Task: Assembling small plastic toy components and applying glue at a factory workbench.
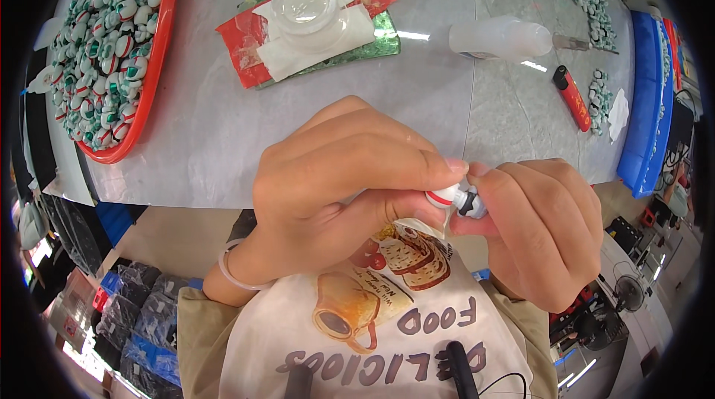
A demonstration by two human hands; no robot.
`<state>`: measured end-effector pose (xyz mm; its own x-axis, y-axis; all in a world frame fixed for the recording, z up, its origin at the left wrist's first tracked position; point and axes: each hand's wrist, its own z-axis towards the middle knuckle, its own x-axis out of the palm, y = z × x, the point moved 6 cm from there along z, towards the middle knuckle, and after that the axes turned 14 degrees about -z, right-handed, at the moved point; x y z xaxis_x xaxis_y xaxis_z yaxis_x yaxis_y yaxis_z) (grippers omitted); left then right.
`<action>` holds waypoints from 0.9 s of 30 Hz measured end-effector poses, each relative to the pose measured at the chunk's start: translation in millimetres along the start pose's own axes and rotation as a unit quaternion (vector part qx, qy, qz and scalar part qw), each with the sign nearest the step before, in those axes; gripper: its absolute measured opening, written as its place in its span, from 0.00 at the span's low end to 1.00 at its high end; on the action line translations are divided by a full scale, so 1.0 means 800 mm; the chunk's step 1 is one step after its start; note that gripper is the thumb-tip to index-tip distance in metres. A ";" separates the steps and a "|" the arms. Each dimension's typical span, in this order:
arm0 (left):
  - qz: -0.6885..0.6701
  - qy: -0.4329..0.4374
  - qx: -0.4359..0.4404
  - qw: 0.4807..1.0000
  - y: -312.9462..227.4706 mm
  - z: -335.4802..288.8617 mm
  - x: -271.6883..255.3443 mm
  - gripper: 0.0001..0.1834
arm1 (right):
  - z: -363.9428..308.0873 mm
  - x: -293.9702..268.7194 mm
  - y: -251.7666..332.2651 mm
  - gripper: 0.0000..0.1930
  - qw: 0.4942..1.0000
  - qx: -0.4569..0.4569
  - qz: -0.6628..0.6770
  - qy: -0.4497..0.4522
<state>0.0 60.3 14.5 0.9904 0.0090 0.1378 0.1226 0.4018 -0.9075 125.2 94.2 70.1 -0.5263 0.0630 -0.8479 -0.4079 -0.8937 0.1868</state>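
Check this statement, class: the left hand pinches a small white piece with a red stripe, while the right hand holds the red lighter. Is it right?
No: the red lighter lies on the table; the head view shows the right hand pinching a dark-and-white part. The left hand does pinch the small white piece with a red stripe.

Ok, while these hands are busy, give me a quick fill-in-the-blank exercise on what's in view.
1. The tub of small parts stands on the person's ____ side.
2. The left hand pinches a white piece with a ____ stripe.
3. The lighter has a ____ top and a red body.
4. The long bin at far right is ____.

Missing words: left; red; black; blue.
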 end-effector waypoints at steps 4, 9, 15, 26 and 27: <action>0.007 0.002 0.000 1.000 -0.001 0.000 -0.001 0.16 | 0.000 0.000 -0.001 0.18 1.000 -0.003 0.002 0.017; 0.001 -0.012 -0.038 0.999 0.001 -0.003 -0.001 0.12 | -0.001 0.002 0.002 0.19 1.000 -0.013 -0.008 0.015; 0.010 -0.005 -0.044 0.999 -0.001 -0.001 0.000 0.11 | -0.001 0.004 0.001 0.17 1.000 -0.020 0.008 0.009; -0.001 -0.002 -0.052 0.999 0.000 0.001 0.001 0.10 | -0.002 0.005 -0.001 0.17 0.998 -0.057 0.023 0.001; -0.002 -0.001 -0.053 0.999 0.000 0.001 0.001 0.10 | -0.002 0.006 -0.001 0.17 0.998 -0.064 0.025 0.004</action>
<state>0.9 60.9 14.9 0.9899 0.0097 0.1413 0.1319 0.3017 -0.9442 124.2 94.5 65.1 -0.5383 0.0140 -0.8426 -0.2820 -0.9452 0.1644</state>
